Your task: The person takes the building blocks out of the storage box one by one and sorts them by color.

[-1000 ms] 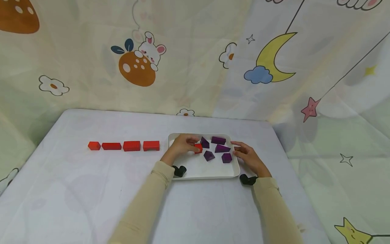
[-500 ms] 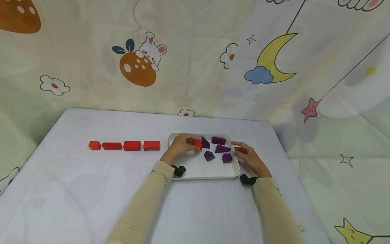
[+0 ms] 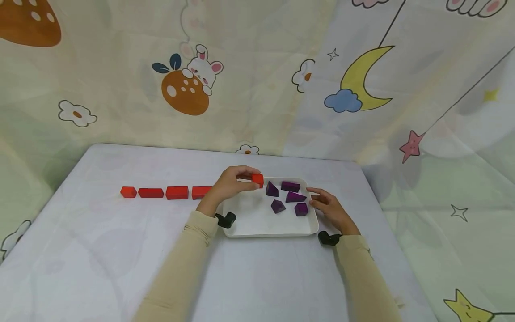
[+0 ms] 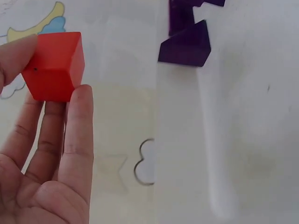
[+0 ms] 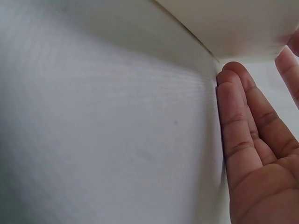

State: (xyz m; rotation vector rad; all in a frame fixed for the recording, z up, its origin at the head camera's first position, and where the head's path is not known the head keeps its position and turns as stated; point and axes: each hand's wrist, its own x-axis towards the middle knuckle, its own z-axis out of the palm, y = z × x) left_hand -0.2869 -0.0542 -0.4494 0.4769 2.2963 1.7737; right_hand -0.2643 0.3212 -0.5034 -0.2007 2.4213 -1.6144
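My left hand [image 3: 231,183] pinches a red block [image 3: 258,180] between thumb and fingertips, held over the far left part of a white tray [image 3: 249,227]. In the left wrist view the red block [image 4: 55,65] shows flat faces, with fingers beneath it and the thumb at its side. Several purple blocks [image 3: 294,197] of different shapes lie in the tray. My right hand [image 3: 331,210] is at the tray's right side. In the right wrist view its fingers [image 5: 240,126] lie nearly straight beside the tray's wall [image 5: 247,28].
Left of the tray, a row of red blocks [image 3: 177,192] runs across the white table [image 3: 100,250]. My left wrist overlaps the rightmost one. A printed cloth [image 3: 257,89] hangs behind the table. Black wrist pieces [image 3: 329,238] show at both cuffs.
My left hand has lifted the red block from the tray and moved it slightly left and away from me. The right hand keeps its place at the tray's right side.
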